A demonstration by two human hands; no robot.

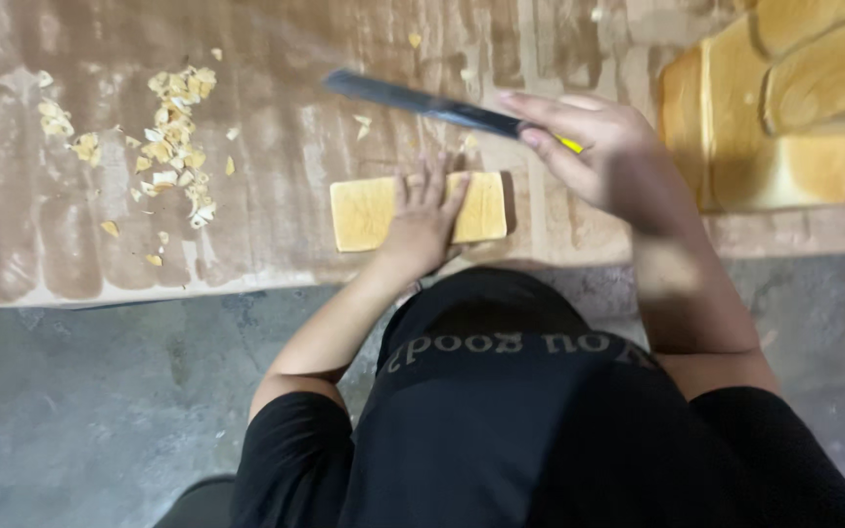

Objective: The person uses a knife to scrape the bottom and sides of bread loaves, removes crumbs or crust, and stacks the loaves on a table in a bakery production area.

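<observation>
Fingers (426,192) of my left hand (421,227) lie spread flat on the bread slab (369,210) near the tabletop's (276,244) front edge; my right hand (594,147) is clenched round the knife (413,101) just behind.

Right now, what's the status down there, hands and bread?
Left hand flat on bread slab. Right hand grips knife, blade above slab. Crumbs left, loaves right; nothing blocking.

Worn brown wooden worktable (266,39) with pale streaks, grey concrete floor (100,401) below, dim even light
</observation>
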